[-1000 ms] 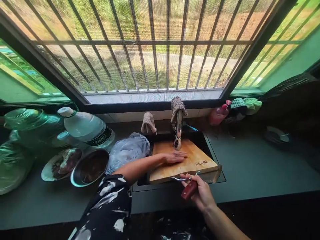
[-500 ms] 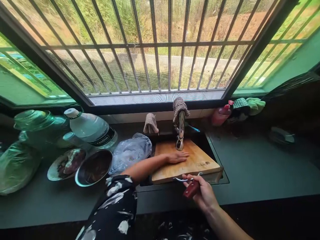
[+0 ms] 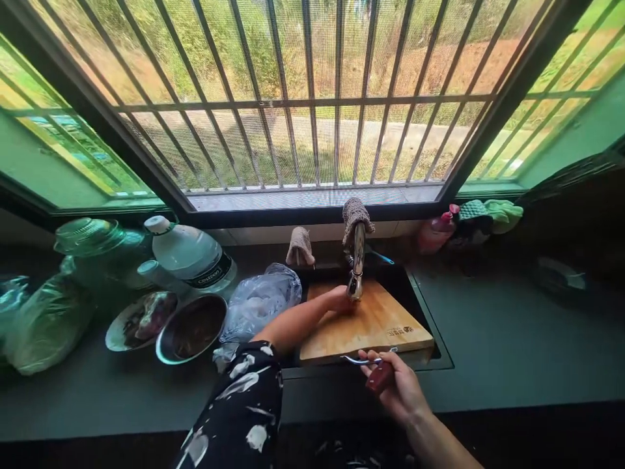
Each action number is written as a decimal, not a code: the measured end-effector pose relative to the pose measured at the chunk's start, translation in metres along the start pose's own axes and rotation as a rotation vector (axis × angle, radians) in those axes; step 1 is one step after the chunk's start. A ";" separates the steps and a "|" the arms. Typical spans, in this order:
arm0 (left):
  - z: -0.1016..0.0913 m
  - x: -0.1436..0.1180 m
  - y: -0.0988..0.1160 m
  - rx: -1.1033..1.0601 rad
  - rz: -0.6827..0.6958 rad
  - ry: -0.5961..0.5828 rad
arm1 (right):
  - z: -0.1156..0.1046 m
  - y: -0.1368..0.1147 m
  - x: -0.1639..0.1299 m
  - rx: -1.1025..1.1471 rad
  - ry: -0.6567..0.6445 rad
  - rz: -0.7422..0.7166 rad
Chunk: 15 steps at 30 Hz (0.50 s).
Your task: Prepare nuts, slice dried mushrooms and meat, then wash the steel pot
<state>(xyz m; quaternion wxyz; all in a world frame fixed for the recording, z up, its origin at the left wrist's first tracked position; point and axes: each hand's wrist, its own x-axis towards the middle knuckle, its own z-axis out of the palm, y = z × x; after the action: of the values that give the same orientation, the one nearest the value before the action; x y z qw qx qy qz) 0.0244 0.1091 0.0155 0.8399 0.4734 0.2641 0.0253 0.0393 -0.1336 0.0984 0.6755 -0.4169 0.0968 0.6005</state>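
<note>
A wooden cutting board (image 3: 366, 326) lies across the sink, with a dark logo near its right corner. My left hand (image 3: 339, 299) is over the board at the faucet's spout. Its fingers are partly hidden behind the spout, so I cannot tell whether they touch the metal or the wood. The chrome faucet (image 3: 359, 251) has a knitted cloth over its top. In front of the board's near edge, my right hand (image 3: 398, 384) is closed around a tool with a dark red riveted handle (image 3: 379, 378) and a thin, curved metal head.
Left of the sink are a clear plastic bag (image 3: 263, 293), a metal bowl (image 3: 163, 352) with dark contents and a plate (image 3: 114, 335) with meat. A large plastic bottle (image 3: 188, 251) stands behind. A pink bottle (image 3: 437, 231) and green gloves (image 3: 502, 213) are at the back right.
My left hand has moved from lying flat on the board back to the faucet's spout. My right hand still holds the red-handled tool. The view has shifted slightly.
</note>
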 end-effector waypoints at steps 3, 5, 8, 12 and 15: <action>0.001 -0.015 -0.003 -0.022 -0.076 -0.075 | -0.002 -0.001 0.002 0.013 -0.012 0.013; -0.007 -0.040 -0.007 0.057 -0.064 -0.108 | -0.001 -0.003 0.004 0.017 -0.023 0.025; -0.026 -0.082 -0.016 0.414 0.097 -0.128 | 0.000 -0.005 0.004 0.029 -0.032 0.042; -0.046 -0.095 -0.029 1.066 0.139 -0.159 | -0.003 0.000 0.001 0.035 -0.032 0.077; -0.058 -0.066 -0.031 1.273 0.014 -0.073 | -0.009 0.008 -0.002 0.026 0.011 0.085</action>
<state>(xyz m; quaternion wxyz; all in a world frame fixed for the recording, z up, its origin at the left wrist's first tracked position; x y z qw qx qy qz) -0.0655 0.1183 -0.0056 0.4024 0.8822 0.1956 -0.1470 0.0351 -0.1414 0.0904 0.6543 -0.4068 0.1260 0.6249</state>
